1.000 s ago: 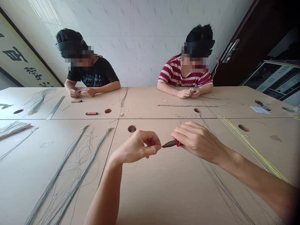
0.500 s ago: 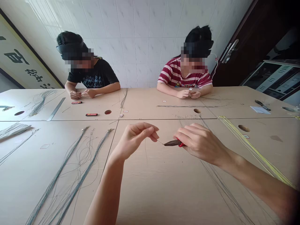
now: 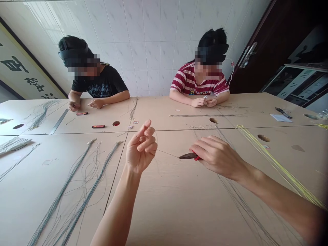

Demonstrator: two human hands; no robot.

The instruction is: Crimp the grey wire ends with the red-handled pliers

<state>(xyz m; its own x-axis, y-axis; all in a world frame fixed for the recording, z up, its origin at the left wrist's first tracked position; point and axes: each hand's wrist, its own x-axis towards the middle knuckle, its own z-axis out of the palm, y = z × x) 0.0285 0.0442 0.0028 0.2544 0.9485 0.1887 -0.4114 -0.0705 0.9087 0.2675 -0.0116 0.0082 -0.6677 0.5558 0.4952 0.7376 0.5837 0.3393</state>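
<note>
My right hand (image 3: 214, 153) is wrapped around red-handled pliers (image 3: 189, 156), whose dark jaws point left and pinch the end of a thin cord (image 3: 167, 152). From the jaw tips the cord runs left to my left hand (image 3: 142, 147), which is raised with its palm partly turned toward me. The fingers of that hand are curled around the cord, and part of it loops up near the index fingertip. A tiny pale bit shows at the jaw tips, too small to make out.
Bundles of grey-blue cords (image 3: 87, 194) lie at left, yellow cords (image 3: 271, 160) at right. Grey cords (image 3: 241, 194) pass beneath my right arm. Tiny metal pieces (image 3: 201, 126) lie beyond my hands. Two people sit across the table, a person in black (image 3: 102, 83) and one in stripes (image 3: 197, 80).
My left hand has turned and lifted, its fingertips now pointing up, with a longer stretch of cord between it and the pliers. My right hand and the pliers stay in place.
</note>
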